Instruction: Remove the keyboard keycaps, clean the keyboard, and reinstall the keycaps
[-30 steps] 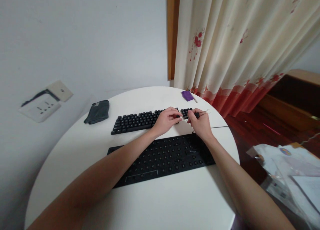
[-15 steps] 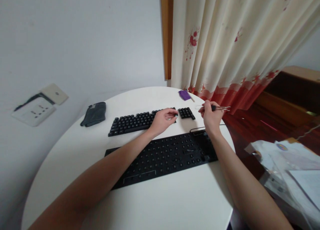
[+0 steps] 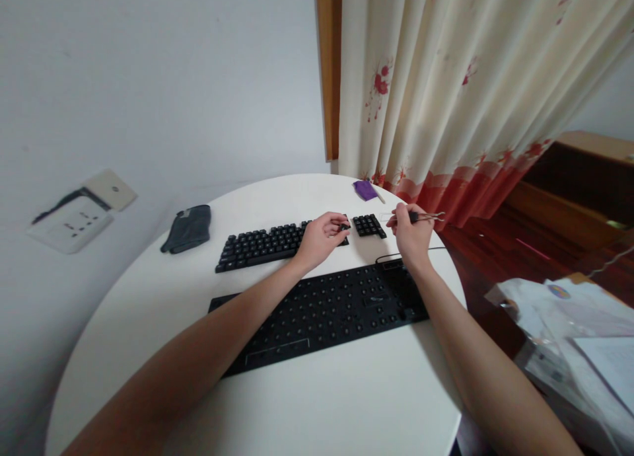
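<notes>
My left hand (image 3: 321, 239) is closed, its fingertips pinching a small black keycap (image 3: 343, 227) above the right end of the laid-out keycaps (image 3: 260, 246). In my right hand (image 3: 412, 234) is a wire keycap puller (image 3: 415, 217) with a dark middle. Its thin wire ends stick out on both sides of my fist, one toward the number-pad keycaps (image 3: 366, 225), which lie grouped between my two hands. Below both hands lies the black keyboard (image 3: 337, 304), its key posts bare. My left forearm covers its left part.
A dark pouch (image 3: 188, 228) rests at the left of the round white table (image 3: 297, 403). Toward the back right lies a purple cloth with a stick (image 3: 365, 190). A thin cable runs behind the keyboard. Plastic bags and papers (image 3: 559, 324) stand beyond the table's right edge.
My right hand has shifted slightly left with the keycap puller, closer to the number-pad keycaps. The keycap in my left fingertips has turned a little. The keyboard has stayed put.
</notes>
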The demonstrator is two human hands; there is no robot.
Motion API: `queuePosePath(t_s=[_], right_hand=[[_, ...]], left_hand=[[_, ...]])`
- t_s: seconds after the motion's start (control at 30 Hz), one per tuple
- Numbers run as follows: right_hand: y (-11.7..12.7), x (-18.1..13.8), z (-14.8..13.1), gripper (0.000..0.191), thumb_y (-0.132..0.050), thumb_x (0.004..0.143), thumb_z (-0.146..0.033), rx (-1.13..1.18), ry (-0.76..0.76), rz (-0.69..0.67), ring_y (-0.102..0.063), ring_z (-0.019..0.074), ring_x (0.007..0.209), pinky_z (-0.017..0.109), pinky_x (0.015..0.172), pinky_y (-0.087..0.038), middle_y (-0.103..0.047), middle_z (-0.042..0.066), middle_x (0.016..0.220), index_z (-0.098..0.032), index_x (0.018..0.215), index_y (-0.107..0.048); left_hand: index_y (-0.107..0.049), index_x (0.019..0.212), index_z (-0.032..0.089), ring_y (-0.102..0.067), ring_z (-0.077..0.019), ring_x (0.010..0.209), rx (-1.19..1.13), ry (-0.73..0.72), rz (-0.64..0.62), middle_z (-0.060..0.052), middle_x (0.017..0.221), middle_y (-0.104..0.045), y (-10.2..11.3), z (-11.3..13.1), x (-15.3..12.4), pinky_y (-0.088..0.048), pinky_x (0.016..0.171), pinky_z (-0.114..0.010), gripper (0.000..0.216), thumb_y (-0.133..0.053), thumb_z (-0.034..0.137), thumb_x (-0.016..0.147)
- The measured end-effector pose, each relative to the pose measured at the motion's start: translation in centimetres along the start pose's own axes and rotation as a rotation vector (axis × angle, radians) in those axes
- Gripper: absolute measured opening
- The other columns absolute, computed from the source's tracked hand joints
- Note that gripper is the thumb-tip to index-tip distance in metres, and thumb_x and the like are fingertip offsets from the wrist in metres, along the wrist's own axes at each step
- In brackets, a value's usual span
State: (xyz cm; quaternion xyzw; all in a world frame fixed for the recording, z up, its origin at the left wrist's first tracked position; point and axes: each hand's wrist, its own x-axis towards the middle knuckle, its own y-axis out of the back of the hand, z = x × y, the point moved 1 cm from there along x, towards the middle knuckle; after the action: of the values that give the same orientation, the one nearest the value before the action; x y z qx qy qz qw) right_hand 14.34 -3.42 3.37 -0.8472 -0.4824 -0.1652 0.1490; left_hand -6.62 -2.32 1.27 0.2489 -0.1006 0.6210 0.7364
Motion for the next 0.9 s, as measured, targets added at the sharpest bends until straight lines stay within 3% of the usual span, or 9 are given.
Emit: queuePosePath(t_s=[0.13,0.27,0.37,0.5,0.9], right_hand=[[0.0,0.0,0.3,0.029,-0.057,0.089,-0.037,-0.017,0.022,-0.015,-0.052,0.012,0.043,0.023,0.043,-0.039,-0.061,-0.001,0.051,-0.019,0.067,-0.06],[0.0,0.0,0.6,0.029,-0.056,0.09,-0.037,-0.04,0.029,-0.019,-0.054,0.0129,0.045,0.024,0.045,-0.04,-0.061,-0.001,0.052,-0.019,0.068,-0.06],[0.0,0.0,0.6,0.029,-0.055,0.09,-0.037,-0.047,0.037,-0.012,-0.054,0.0131,0.045,0.024,0.047,-0.041,-0.061,-0.001,0.052,-0.019,0.067,-0.06],[0.0,0.0,0.4,0.031,-0.055,0.09,-0.04,-0.039,0.022,-0.02,-0.052,0.0125,0.044,0.025,0.046,-0.04,-0.06,-0.001,0.052,-0.019,0.067,-0.06],[0.0,0.0,-0.1,0.031,-0.056,0.091,-0.039,-0.09,0.045,-0.044,-0.053,0.0129,0.045,0.025,0.048,-0.041,-0.06,-0.002,0.052,-0.02,0.068,-0.062]], left_hand=[[-0.073,0.092,0.018,-0.066,-0.0135,0.085,0.146,-0.143,0.033,-0.008,0.106,-0.066,0.3,0.8,0.2,-0.06,0.075,-0.028,0.01,-0.068,0.02,0.083],[-0.072,0.104,0.019,-0.065,-0.0135,0.083,0.283,-0.165,-0.025,-0.006,0.101,-0.068,-0.1,1.8,1.3,-0.058,0.076,-0.028,0.024,-0.065,0.013,0.082],[-0.072,0.104,0.021,-0.065,-0.0182,0.087,0.51,-0.152,-0.137,-0.002,0.094,-0.073,-1.0,2.0,2.0,-0.053,0.086,-0.036,0.029,-0.068,0.012,0.076],[-0.075,0.087,0.025,-0.06,-0.0262,0.096,0.761,-0.114,-0.245,-0.001,0.092,-0.076,-1.8,1.3,1.9,-0.042,0.093,-0.048,0.012,-0.068,0.02,0.079],[-0.077,0.085,0.027,-0.055,-0.0301,0.094,0.764,-0.121,-0.266,-0.004,0.087,-0.076,-1.7,-0.9,1.5,-0.035,0.093,-0.052,0.013,-0.068,0.022,0.078]])
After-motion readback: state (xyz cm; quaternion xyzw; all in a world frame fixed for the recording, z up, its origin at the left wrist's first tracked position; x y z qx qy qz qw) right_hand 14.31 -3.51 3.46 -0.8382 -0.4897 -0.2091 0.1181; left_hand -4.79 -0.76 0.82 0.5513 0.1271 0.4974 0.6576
